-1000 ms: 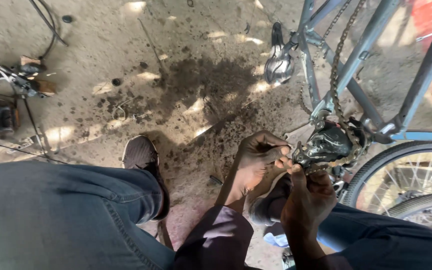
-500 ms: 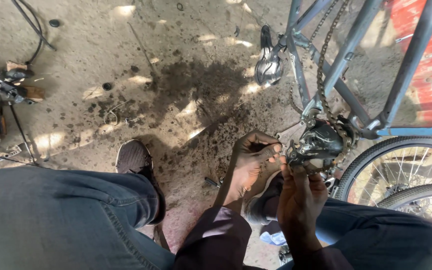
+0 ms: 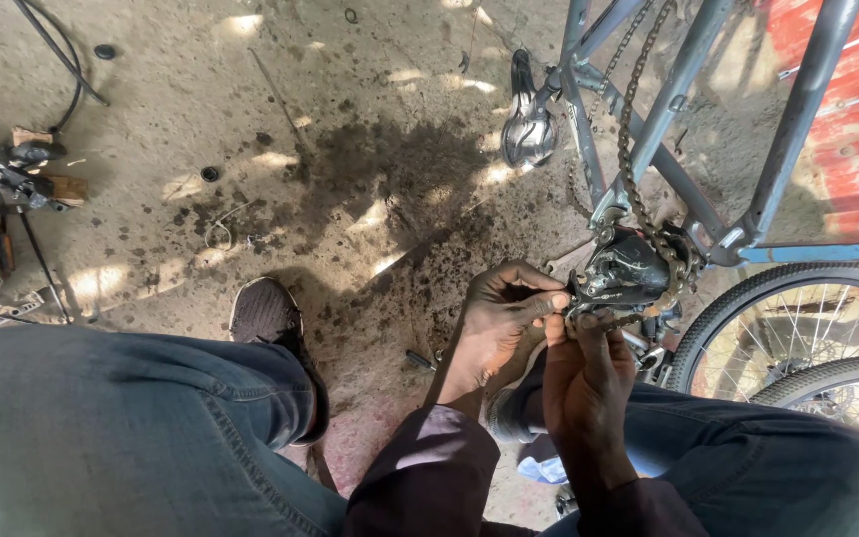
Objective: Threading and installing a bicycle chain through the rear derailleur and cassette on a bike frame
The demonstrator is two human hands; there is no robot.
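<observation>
Derailleur (image 3: 620, 273), black and greasy, hangs at the rear of the blue-grey bicycle frame (image 3: 792, 129), and both of your hands meet on its near edge. Your left hand (image 3: 494, 323) has its fingers curled and pressed together on the left side of the mechanism, thumb and forefinger pinching a small part there (too small to tell what it is). Your right hand (image 3: 584, 373) comes up from below, fingers closed on the underside of the cage, just beside the left grip and touching it.

I judge this thing to be stiff metal with a sprung cage, light enough for one hand but slippery with oil, so hold the solid body or the cage plates, not the chain (image 3: 638, 169) that runs up and away from your right grip over the frame. Sharp teeth and pinch points sit just beyond your fingertips.

Counting: one derailleur, one chain, two spoked wheels (image 3: 797, 328) to the right of your grip, one above the other at the picture's edge. One dark shoe (image 3: 268, 316) is planted well to the left of your left hand, on the oil-stained concrete floor (image 3: 350, 179). A shiny bicycle saddle (image 3: 527, 124) rests beyond both hands, beside the frame. Far left of the grip lie loose cables and brake parts (image 3: 12, 174), well apart.
</observation>
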